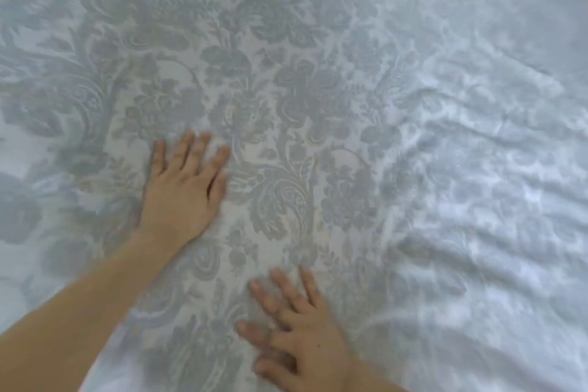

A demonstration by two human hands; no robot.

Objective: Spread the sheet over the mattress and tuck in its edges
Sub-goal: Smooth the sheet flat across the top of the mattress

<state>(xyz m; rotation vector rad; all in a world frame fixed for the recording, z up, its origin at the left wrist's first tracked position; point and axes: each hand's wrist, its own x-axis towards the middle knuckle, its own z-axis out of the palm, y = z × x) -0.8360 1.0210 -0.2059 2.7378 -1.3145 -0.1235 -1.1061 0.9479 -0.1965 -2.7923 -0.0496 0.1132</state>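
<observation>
The sheet (318,73), pale with a grey-blue floral damask pattern, fills the whole view and lies over the mattress, which is hidden beneath it. My left hand (181,191) rests palm down on the sheet at centre left, fingers apart and pointing away from me. Lower, near the bottom edge, my right hand (299,328) also lies flat on the cloth with its fingers spread. Neither hand holds any fabric. Under and between the hands the cloth is smooth. The image is blurred by motion.
Several long wrinkles (477,169) run across the right half of the sheet, from the middle right down to the lower right. No bed edge, wall or floor shows in view.
</observation>
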